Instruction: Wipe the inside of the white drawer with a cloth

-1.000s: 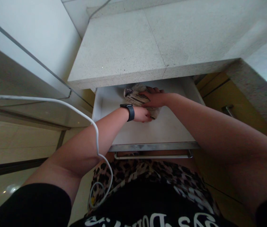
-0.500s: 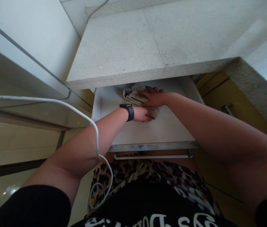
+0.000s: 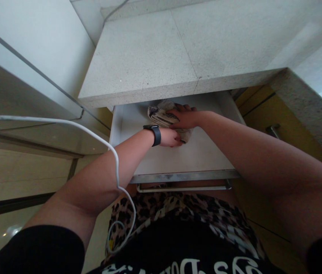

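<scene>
A white drawer (image 3: 178, 160) stands pulled out under a pale stone counter (image 3: 161, 57). Inside it, near the back, lies a folded cloth (image 3: 159, 114) with dark stripes. My right hand (image 3: 185, 116) rests flat on top of the cloth with fingers spread. My left hand (image 3: 171, 137), with a black watch on the wrist, grips the cloth's near edge from the front. Part of the cloth is hidden under both hands.
The drawer's metal bar handle (image 3: 184, 187) sits right in front of my body. A white cable (image 3: 92, 133) loops across my left forearm. A second yellow-brown cabinet front with a handle (image 3: 273, 130) is at the right. Pale floor tiles lie at the left.
Both hands stay on the cloth in the drawer; only the view has shifted slightly.
</scene>
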### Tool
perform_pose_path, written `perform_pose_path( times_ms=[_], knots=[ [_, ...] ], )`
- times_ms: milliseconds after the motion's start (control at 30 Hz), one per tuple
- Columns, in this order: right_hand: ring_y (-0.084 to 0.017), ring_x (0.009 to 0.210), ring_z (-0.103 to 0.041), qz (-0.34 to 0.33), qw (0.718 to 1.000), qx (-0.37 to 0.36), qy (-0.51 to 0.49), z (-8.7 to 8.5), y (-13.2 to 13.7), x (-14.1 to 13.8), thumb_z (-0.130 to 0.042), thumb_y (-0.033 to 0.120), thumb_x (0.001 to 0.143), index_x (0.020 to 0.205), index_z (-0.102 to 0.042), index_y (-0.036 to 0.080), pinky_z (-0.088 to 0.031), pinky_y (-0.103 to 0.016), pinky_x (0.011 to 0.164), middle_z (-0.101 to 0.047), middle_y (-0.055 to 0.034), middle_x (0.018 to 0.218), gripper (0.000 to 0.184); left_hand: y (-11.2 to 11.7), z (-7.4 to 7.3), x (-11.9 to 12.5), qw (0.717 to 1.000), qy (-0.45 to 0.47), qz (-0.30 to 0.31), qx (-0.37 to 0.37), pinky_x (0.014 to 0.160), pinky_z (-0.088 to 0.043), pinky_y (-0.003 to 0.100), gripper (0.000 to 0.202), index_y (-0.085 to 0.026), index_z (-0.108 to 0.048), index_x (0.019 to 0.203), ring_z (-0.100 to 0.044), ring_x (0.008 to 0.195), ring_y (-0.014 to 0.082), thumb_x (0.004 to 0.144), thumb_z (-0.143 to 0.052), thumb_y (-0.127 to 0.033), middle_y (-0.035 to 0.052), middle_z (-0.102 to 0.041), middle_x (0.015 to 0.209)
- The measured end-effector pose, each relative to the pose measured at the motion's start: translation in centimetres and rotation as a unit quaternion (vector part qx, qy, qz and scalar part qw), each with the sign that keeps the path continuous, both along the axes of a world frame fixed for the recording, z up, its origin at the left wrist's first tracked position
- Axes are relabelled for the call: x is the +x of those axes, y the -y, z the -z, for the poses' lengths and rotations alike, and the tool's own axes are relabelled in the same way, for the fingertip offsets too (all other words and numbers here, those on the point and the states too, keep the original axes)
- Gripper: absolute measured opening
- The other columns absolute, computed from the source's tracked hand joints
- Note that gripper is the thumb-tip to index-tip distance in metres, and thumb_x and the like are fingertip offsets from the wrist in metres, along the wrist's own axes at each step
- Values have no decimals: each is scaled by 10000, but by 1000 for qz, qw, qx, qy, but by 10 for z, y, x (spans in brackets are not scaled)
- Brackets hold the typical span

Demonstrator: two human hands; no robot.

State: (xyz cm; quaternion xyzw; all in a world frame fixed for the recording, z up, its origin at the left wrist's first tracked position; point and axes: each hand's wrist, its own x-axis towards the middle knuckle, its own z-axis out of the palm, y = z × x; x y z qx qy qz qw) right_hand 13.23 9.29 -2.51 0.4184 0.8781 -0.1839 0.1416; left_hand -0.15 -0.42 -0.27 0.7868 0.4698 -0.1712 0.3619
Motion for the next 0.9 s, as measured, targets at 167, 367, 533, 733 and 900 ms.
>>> perform_pose_path(
  times_ms=[167, 367, 533, 733, 900],
  knots=[
    [-447, 1578, -189, 5, 1000, 1, -1, -3, 1, 1, -636, 734, 833, 1667, -278, 515, -204, -730, 1257, -76, -61, 1758, 934, 1, -3, 1, 1000, -4, 0, 4, 743, -386, 297, 374, -142, -744, 979, -586, 815, 162, 1046, -500, -416, 61, -729, 940],
    [-445, 1554, -186, 0, 1000, -5, -2, -6, 2, 0, -615, 737, 827, 1677, -280, 464, -205, -728, 1250, -64, -79, 1761, 953, -1, 0, 0, 1000, -2, -5, -2, 745, -390, 286, 402, -137, -749, 957, -600, 808, 162, 1058, -494, -431, 67, -740, 937],
    [-446, 1588, -191, 2, 1000, -1, 4, -2, 0, 0, -611, 767, 806, 1656, -258, 547, -210, -732, 1266, -91, -34, 1752, 947, -1, 1, 0, 1000, -4, -6, -2, 745, -397, 284, 392, -141, -743, 958, -599, 812, 161, 1052, -500, -434, 64, -736, 937],
    [-463, 1567, -184, 0, 1000, 1, -6, 3, -2, 1, -614, 752, 825, 1674, -279, 495, -208, -739, 1252, -71, -58, 1758, 948, -1, -2, 0, 1000, -4, 0, -6, 746, -403, 302, 423, -142, -727, 947, -597, 815, 173, 1045, -476, -468, 72, -730, 928],
    [-451, 1558, -202, -6, 1000, 4, -10, 4, -3, 1, -606, 765, 823, 1668, -270, 515, -221, -743, 1241, -111, -56, 1746, 943, -1, 0, -1, 1000, -6, -6, -9, 774, -417, 301, 433, -146, -733, 958, -598, 817, 173, 1032, -468, -480, 73, -728, 933]
  ],
)
